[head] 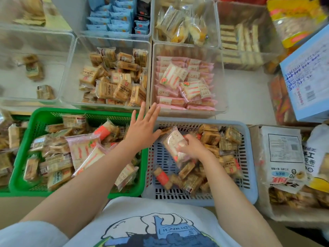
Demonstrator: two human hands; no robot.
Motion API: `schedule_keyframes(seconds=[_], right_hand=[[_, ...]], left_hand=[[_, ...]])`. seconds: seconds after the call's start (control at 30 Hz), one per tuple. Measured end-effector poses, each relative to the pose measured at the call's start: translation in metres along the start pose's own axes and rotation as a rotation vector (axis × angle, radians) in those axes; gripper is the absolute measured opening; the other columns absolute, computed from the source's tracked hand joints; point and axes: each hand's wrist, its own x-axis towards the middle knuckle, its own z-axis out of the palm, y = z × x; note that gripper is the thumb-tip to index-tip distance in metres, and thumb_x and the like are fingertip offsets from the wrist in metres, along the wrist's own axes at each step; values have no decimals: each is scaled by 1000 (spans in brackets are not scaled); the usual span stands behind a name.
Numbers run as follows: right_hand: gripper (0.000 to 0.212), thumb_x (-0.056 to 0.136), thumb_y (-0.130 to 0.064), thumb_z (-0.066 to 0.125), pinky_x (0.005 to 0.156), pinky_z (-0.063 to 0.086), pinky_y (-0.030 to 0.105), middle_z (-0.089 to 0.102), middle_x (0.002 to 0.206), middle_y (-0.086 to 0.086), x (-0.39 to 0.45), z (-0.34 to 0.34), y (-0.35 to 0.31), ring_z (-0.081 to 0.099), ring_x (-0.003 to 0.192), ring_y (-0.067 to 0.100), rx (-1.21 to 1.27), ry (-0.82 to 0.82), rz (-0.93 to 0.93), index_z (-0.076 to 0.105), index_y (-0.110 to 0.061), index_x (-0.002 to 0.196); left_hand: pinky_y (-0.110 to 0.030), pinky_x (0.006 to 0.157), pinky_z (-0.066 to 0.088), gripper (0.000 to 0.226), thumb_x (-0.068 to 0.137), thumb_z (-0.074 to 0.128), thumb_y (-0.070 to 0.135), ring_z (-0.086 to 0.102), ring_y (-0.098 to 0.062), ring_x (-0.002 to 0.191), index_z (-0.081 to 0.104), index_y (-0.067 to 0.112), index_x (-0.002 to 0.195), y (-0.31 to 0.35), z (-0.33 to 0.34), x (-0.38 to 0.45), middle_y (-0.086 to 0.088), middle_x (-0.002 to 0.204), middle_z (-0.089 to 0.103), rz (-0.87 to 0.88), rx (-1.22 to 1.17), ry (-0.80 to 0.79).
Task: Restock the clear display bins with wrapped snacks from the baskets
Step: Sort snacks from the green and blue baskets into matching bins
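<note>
Fingers of the right hand [193,147] grip a pink-striped snack [173,145] inside the grey basket [249,157]; left hand [142,129] spread flat above its rim.

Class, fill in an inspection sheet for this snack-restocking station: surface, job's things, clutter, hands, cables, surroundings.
Surface: pale shelf bearing clear bins.
Job's things: pink-snack bin well filled; brown-snack bin partly filled; green basket and grey basket both hold mixed wrapped snacks.
Clutter: blue carton and white printed bag at right.
Hands: left hand open, fingers straight, above the baskets; right hand grips a pink-striped snack in the grey basket.
Cables: nothing seen.
Surroundings: more bins behind.
</note>
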Motion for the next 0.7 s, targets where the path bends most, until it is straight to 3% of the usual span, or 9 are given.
schedule_keyframes(seconds=[0.07,0.17,0.23,0.3,0.33,0.4,0.53,0.7], right_hand=[[40,90,-29,74,90,53,36,64,117,-1,-18,-28,1,65,104,20,83,-13,-10,57,-16,124],[33,89,-38,75,86,54,39,75,104,1,-42,-67,6,73,92,22,279,-103,-40,68,-18,114],[42,85,-42,76,69,55,31,75,93,5,-50,-87,5,72,76,19,572,-115,-85,70,-11,111],[37,86,-37,75,42,39,17,68,78,2,-50,-100,-4,57,51,6,801,-40,-137,69,-9,109],[34,89,-36,72,36,30,15,64,74,0,-47,-104,-10,49,45,4,863,30,-153,68,-9,109],[37,96,-38,65,35,26,16,64,72,-3,-36,-109,-29,43,44,3,837,157,-183,66,-8,117],[35,98,-27,64,48,42,21,73,91,3,-17,-107,-78,54,56,8,863,193,-240,60,-17,131],[35,100,-10,54,48,48,23,70,99,11,0,-89,-86,62,56,12,607,341,-57,55,-11,134]], left_hand=[[-50,123,-9,71,103,25,56,-28,-22,149,-12,32,158,-1,-2,1,12,165,-18,-5,-70,-2],[-46,122,-12,63,103,13,58,-30,-16,147,-9,35,158,0,-4,2,16,164,-16,-23,-167,-22],[-45,121,-13,61,104,11,57,-30,-15,147,-10,37,158,0,-4,1,17,164,-17,-23,-188,-31],[-46,121,-12,60,105,11,55,-31,-15,147,-11,37,157,0,-4,1,17,163,-18,-23,-190,-37],[-46,121,-12,60,105,12,54,-32,-15,146,-12,37,157,0,-4,1,18,163,-18,-24,-188,-40],[-46,121,-13,60,105,12,53,-33,-16,146,-13,37,157,-1,-3,1,17,163,-20,-25,-173,-47],[-47,121,-12,61,105,12,53,-32,-17,146,-13,35,157,-1,-6,0,16,163,-20,-16,-156,-61],[-49,122,-11,62,105,13,55,-29,-18,148,-10,33,158,-1,-8,0,14,164,-19,-18,-146,-79]])
